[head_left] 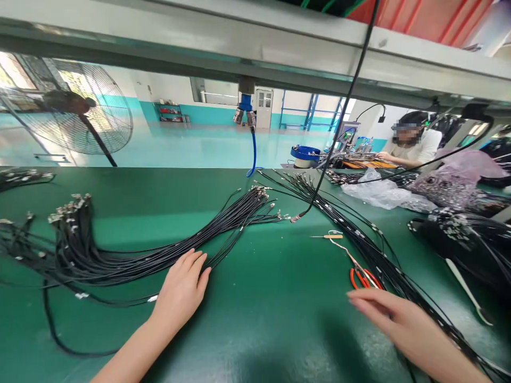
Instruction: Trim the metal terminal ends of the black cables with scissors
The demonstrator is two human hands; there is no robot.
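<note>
My left hand (181, 284) lies over the front side of a long bundle of black cables (136, 264), its fingers curled onto a few strands. Dark cable shows between thumb and forefinger, but the fingertips' undersides are hidden. White labels and metal end fittings stand out along the bundle. Toward the right, my right hand (393, 314) hovers over the bench with loosely stretched fingers and nothing visible in them. Just beyond its fingertips are orange-handled scissors (364, 277), next to a second cable bundle (369, 247). A thin pick with a yellowish handle (333, 236) lies farther back.
A black cable with a metal connector (295, 218) hangs down from the overhead beam (199, 32). Plastic bags (379, 190) and more cables crowd the right side, near a white-handled tool (465, 287). A large fan (75, 103) and a seated co-worker (415, 143) are beyond the green bench.
</note>
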